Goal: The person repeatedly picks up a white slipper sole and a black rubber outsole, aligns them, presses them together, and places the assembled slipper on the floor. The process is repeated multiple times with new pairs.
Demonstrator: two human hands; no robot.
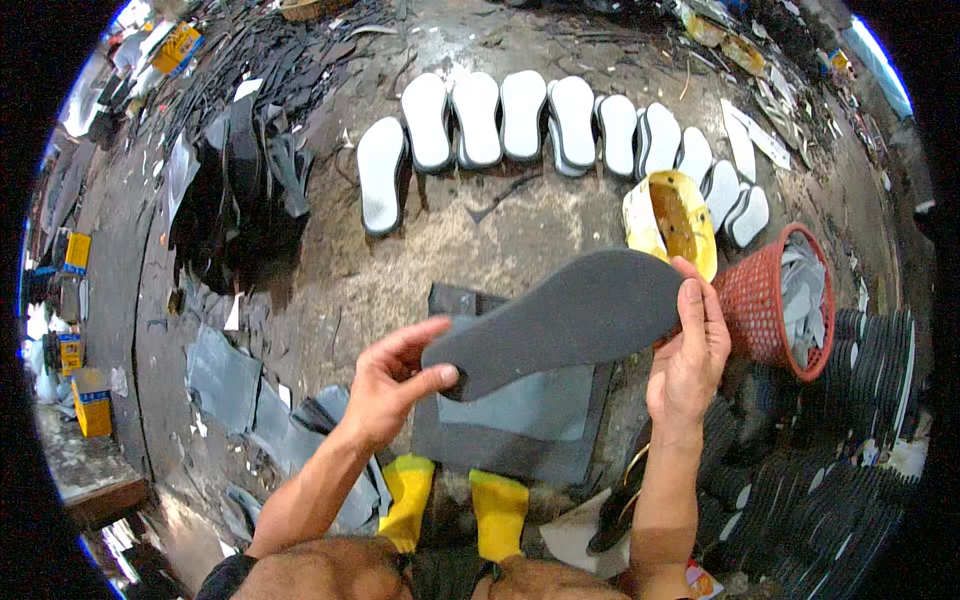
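Both my hands hold a dark grey shoe sole (pixel 560 315) flat in the air in front of me. My left hand (pixel 395 385) pinches its narrow heel end, thumb on top. At the broad toe end, my right hand (pixel 692 345) grips the edge with thumb and fingers. Below the sole lies a dark square mat (pixel 570 455) with a lighter grey sheet (pixel 520 405) on it. Beyond the sole, a yellow container (pixel 648 235) with brown stuff inside stands near my right fingers.
An arc of white-topped soles (pixel 478 120) lies across the floor ahead. On the right stand a red basket (pixel 760 305) of grey scraps and stacked dark soles (pixel 800 520). Dark sheets (pixel 245 180) and grey offcuts (pixel 225 375) lie at left. Yellow socks (pixel 498 510) cover my feet.
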